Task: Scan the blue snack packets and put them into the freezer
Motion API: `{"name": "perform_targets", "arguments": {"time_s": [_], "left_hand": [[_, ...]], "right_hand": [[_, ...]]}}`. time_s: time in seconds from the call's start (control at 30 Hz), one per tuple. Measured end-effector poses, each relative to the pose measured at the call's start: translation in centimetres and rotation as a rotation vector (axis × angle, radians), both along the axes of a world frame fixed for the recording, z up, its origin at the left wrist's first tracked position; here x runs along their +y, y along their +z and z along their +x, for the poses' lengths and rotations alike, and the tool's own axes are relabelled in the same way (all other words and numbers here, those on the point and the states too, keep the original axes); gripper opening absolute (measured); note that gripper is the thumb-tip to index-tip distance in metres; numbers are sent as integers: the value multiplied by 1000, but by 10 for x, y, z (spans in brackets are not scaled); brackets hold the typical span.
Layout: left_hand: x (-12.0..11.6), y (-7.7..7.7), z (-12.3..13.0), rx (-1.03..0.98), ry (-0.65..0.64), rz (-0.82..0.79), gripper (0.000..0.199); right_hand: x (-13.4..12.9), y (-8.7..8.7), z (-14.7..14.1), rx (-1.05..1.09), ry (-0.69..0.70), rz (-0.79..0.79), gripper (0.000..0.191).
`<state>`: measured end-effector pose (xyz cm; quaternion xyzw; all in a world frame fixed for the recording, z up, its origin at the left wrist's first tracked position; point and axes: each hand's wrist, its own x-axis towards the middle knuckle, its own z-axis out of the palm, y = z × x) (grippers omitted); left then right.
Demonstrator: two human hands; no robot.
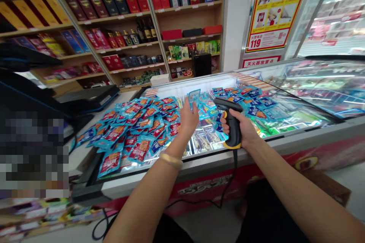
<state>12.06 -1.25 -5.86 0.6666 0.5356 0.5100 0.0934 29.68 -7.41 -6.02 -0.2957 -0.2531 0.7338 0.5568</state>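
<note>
The left hand [189, 117] is pinching a packet [194, 94] to the left of the scanner [233, 131], which the right hand [245, 126] is gripping with its handle nearly upright and its head pointing leftward, a gap separating it from the packet

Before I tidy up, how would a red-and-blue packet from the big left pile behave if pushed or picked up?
The packet looks small and flat, so it's probably light and unlikely to roll. Its surface looks glossy, so it may slip easily. Packets overlap in this pile; pushing one could set others sliding.
</note>
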Motion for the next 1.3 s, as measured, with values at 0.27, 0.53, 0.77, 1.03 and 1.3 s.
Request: {"name": "perform_targets", "arguments": {"time_s": [0.27,0.53,0.77,1.03,1.3], "left_hand": [[-15,47,-149,332,270,111,46],[-26,37,-218,663,478,-490,69],[-34,39,-207,668,464,-397,71],[-29,28,-131,587,198,-37,57],[-23,-11,11,617,-395,-42,68]], "right_hand": [[5,14,-82,44,212,-7,21],[5,11,-133,46,359,-57,23],[8,3,-127,76,316,-51,23],[1,8,-69,59,227,15,21],[16,4,22,-1,16,6,19]]}}
